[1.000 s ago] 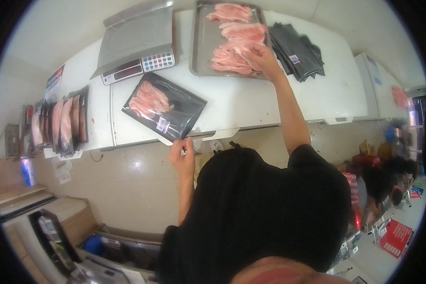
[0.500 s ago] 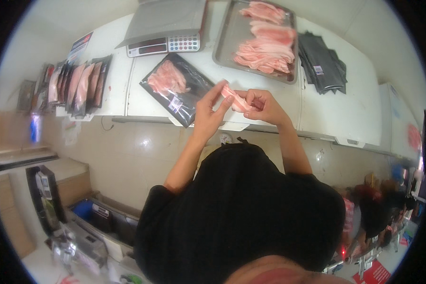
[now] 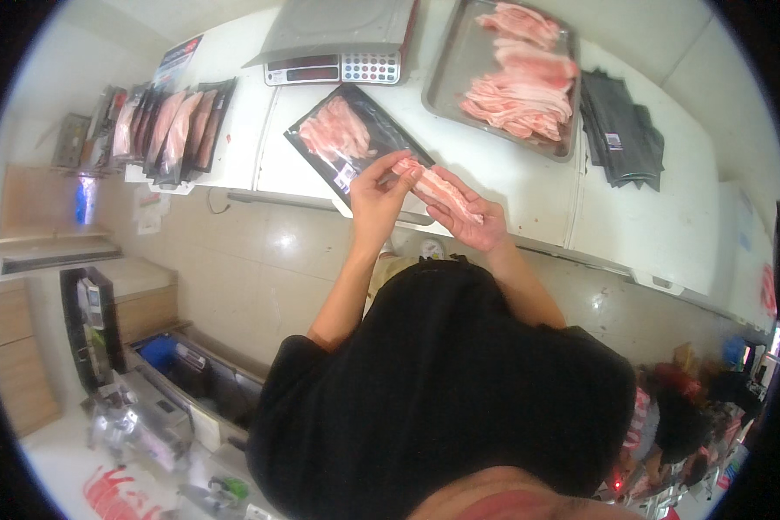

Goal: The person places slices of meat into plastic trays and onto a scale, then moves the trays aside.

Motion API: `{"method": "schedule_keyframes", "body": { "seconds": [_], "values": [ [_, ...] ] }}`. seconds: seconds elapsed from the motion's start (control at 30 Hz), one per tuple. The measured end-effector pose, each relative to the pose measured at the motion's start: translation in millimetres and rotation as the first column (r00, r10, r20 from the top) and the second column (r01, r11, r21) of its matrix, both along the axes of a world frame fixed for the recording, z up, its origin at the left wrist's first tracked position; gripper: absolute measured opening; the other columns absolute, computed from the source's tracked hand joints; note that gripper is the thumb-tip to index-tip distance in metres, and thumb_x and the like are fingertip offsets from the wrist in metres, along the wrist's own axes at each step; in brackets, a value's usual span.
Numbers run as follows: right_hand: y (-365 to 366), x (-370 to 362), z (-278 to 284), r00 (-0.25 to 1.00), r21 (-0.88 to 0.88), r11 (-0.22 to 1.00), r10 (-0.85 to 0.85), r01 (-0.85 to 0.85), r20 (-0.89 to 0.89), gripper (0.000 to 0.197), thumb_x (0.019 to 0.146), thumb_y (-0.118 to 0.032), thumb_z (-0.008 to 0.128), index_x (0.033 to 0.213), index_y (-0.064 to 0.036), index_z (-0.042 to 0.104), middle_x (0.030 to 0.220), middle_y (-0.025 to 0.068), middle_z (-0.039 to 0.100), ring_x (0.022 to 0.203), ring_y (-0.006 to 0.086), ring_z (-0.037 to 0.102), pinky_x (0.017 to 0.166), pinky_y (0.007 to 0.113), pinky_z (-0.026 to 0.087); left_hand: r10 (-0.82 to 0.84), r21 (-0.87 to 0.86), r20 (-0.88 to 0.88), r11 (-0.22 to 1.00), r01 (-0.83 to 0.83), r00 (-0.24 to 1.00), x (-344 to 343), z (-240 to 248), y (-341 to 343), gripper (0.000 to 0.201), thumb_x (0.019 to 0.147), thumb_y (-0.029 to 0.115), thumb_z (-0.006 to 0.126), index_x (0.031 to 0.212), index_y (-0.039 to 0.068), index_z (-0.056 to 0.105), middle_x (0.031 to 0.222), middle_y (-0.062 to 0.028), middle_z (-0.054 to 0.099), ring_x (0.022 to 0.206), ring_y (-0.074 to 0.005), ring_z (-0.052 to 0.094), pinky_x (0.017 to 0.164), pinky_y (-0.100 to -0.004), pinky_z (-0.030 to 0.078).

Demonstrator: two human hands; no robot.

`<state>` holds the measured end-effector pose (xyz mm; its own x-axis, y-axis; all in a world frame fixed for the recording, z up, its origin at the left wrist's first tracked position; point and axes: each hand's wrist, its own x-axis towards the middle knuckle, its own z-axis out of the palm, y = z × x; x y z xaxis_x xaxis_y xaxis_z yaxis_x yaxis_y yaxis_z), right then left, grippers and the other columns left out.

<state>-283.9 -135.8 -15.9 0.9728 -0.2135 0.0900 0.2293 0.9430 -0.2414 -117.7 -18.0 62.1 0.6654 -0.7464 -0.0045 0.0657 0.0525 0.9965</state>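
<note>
A raw pork belly slice [image 3: 443, 192], pink with white streaks, stretches between my hands above the counter's front edge. At its upper left end, my left hand [image 3: 380, 198] pinches it between thumb and fingertips. My right hand [image 3: 478, 227] is turned palm up, supporting the other end across its palm and fingers. Just behind my left hand lies a clear-fronted black bag [image 3: 388, 130] with raw meat slices [image 3: 334, 129] inside. Farther back right, a metal tray [image 3: 442, 94] carries a pile of similar meat slices [image 3: 522, 95].
A weighing scale [image 3: 331, 68] stands at the back, behind the bag. Flat black bags [image 3: 620, 130] are stacked right of the tray. At the left, several filled meat packs [image 3: 178, 130] stand in a row on the white counter [image 3: 529, 186]. Machinery [image 3: 147, 416] is behind me at lower left.
The meat slice, bunched between my fingers before, is now drawn out long. My right hand has gone from pinching it to lying palm up beneath it. The whole view has shifted slightly.
</note>
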Motion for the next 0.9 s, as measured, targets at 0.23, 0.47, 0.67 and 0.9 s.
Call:
{"method": "schedule_keyframes", "body": {
  "seconds": [0.23, 0.47, 0.67, 0.9],
  "values": [
    [1, -17, -9, 0.997, -0.009, 0.997, -0.076, 0.076, -0.033, 0.094, 0.087, -0.014, 0.067, 0.167, 0.0007, 0.02, 0.17, 0.0241, 0.028, 0.158, 0.0352, 0.03, 0.129, 0.049, 0.027, -0.07, 0.173, 0.61, 0.984, -0.046, 0.789, 50, -39, 20, 0.028, 0.091, 0.019, 0.083, 0.112, 0.003, 0.072, 0.103, -0.0056, 0.071, 0.1, -0.0198, 0.068, 0.078, -0.0348, 0.056],
    [43, -43, -45, 0.977, -0.158, 0.985, -0.098, 0.069, -0.188, 0.097, 0.086, -0.023, 0.072, 0.167, -0.0004, 0.022, 0.172, 0.0173, 0.027, 0.159, 0.031, 0.028, 0.129, 0.051, 0.026, -0.426, 0.368, 0.792, 0.905, 0.216, 0.437, 69, -68, 15, 0.01, 0.085, 0.002, 0.063, 0.081, 0.003, 0.055, 0.073, -0.0184, 0.061, 0.07, -0.042, 0.065, 0.059, -0.0499, 0.049],
    [69, 53, -44, 0.932, -0.1, 0.961, -0.273, 0.256, -0.238, 0.097, 0.083, -0.015, 0.072, 0.166, -0.0019, 0.024, 0.171, 0.0172, 0.029, 0.157, 0.0305, 0.031, 0.131, 0.044, 0.021, -0.292, 0.125, 0.748, 0.944, 0.305, 0.596, 83, -60, 2, 0.012, 0.083, 0.0, 0.066, 0.079, 0.002, 0.054, 0.071, -0.0173, 0.06, 0.066, -0.0409, 0.064, 0.058, -0.0478, 0.05],
    [30, 217, -55, 0.849, -0.177, 0.849, -0.519, 0.498, -0.101, 0.074, 0.091, 0.0, 0.06, 0.161, 0.0027, 0.035, 0.159, 0.0199, 0.046, 0.144, 0.0296, 0.048, 0.124, 0.04, 0.033, -0.308, 0.043, 0.747, 0.906, 0.421, 0.589, 102, -60, 18, 0.009, 0.082, 0.0, 0.07, 0.079, 0.002, 0.062, 0.067, -0.0144, 0.06, 0.057, -0.0309, 0.062, 0.055, -0.0396, 0.049]
  ]
}}
